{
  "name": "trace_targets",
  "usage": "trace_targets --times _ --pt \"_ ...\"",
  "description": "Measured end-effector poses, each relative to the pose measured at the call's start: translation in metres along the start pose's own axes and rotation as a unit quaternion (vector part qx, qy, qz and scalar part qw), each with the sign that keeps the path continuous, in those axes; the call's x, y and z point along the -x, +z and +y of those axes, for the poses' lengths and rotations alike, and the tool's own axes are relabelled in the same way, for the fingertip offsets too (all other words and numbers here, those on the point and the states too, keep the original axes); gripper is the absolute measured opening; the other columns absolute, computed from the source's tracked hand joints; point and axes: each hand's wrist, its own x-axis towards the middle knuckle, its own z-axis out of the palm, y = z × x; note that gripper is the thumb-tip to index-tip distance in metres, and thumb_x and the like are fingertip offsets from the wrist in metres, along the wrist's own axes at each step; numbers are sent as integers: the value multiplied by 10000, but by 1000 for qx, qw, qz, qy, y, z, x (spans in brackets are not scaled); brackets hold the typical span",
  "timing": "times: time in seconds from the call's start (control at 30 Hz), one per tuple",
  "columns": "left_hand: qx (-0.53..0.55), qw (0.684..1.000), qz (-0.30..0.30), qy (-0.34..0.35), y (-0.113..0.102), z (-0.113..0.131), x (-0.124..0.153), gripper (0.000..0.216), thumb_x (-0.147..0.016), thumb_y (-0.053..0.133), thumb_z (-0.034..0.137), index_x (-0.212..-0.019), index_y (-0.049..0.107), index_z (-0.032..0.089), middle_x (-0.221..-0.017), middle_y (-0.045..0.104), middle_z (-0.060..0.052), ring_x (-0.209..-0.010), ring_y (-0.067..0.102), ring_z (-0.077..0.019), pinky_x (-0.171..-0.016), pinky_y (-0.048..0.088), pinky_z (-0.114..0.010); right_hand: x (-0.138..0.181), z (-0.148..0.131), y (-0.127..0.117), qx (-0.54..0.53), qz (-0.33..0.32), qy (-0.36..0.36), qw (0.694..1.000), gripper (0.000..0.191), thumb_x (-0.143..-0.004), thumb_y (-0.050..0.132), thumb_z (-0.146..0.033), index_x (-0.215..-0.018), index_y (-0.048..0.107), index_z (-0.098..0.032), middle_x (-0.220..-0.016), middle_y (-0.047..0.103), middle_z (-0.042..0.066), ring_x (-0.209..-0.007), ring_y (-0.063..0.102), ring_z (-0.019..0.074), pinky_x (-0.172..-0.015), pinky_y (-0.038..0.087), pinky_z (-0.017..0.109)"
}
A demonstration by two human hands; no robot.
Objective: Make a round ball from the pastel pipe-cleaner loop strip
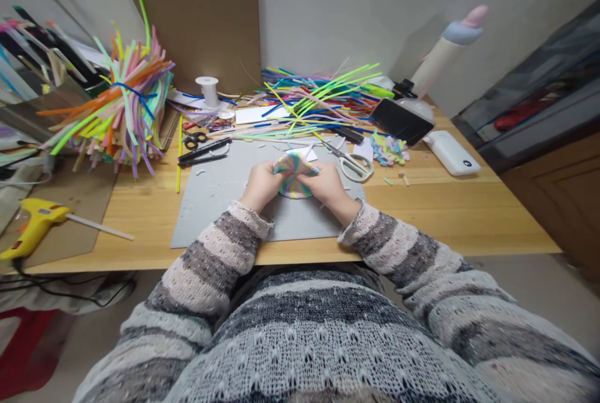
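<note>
Between my two hands is a round disc (295,187) with pastel stripes fanning out from its middle, in yellow, pink, blue and green. My left hand (263,184) grips its left side, and my right hand (329,185) grips the right side. The thumbs press near the disc's centre; the other fingers are mostly hidden behind it. The disc is over a grey mat (215,209). Scissors with pale handles (356,169) lie just beyond my right hand, and a small white piece of paper (307,153) is behind the disc.
Bundled pipe cleaners (126,97) stand at left, with loose pipe cleaners (323,97) heaped at the back. A yellow glue gun (35,228) lies far left. Black pens (204,152), a thread spool (207,92), a phone (403,120), a pastel piece (390,149) and a white device (452,153) surround the mat.
</note>
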Motion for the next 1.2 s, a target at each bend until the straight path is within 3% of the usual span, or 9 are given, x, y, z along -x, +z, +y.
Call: trace_targets --times 0.23,0.47,0.57,0.67,0.8,0.9,1.07,1.2 --pt "-40 998 47 12 8 3 5 189 -761 607 269 -722 742 143 -727 734 -54 -738 641 -212 -665 445 -277 5 -2 5 8 25 -5 1000 220 -697 666 -321 -772 747 -131 -720 735 51 -666 632 197 -618 432 277" --pt "42 999 -5 30 2 2 2 309 -729 645 309 -956 737 120 -900 755 -58 -808 655 -192 -729 483 -262 -1 -5 -6 3 -33 -1 999 224 -684 686 -306 -775 746 -110 -757 749 76 -687 654 221 -644 458 293" --pt "55 998 -24 6 1 0 0 287 -712 647 320 -886 741 111 -810 741 -46 -723 629 -175 -667 471 -253 -1 -6 -8 14 -43 -6 999 198 -682 692 -281 -773 749 -114 -746 748 63 -684 656 218 -645 464 288" --pt "3 1000 -2 0 4 0 2 233 -725 640 319 -800 749 126 -723 722 -38 -683 614 -177 -615 437 -250 3 -8 -6 31 -34 -2 999 173 -680 701 -268 -781 753 -136 -749 754 51 -700 666 226 -664 474 300" --pt "-54 997 52 21 10 3 9 205 -770 609 295 -795 757 155 -764 740 -46 -741 635 -185 -658 435 -261 6 -11 -3 73 -8 -4 997 157 -699 695 -271 -784 754 -152 -758 758 60 -716 671 240 -667 467 315" --pt "-38 998 46 21 10 6 10 203 -773 610 297 -825 747 156 -796 743 -47 -777 646 -191 -702 455 -269 3 -11 -7 78 -24 1 997 137 -704 695 -277 -735 739 -151 -718 744 58 -690 661 233 -633 458 302" --pt "78 996 -31 12 0 12 6 308 -633 720 255 -915 698 134 -849 722 -32 -789 643 -183 -743 487 -271 -6 -9 -16 -7 -145 2 989 173 -627 777 -272 -742 719 -156 -763 750 42 -760 675 236 -708 506 310" --pt "175 984 21 -4 0 13 6 268 -645 713 313 -828 651 128 -750 664 -18 -691 594 -155 -678 479 -268 -6 -14 -14 -177 -78 39 980 407 -568 828 -345 -908 690 -168 -920 761 58 -849 692 234 -791 540 340"
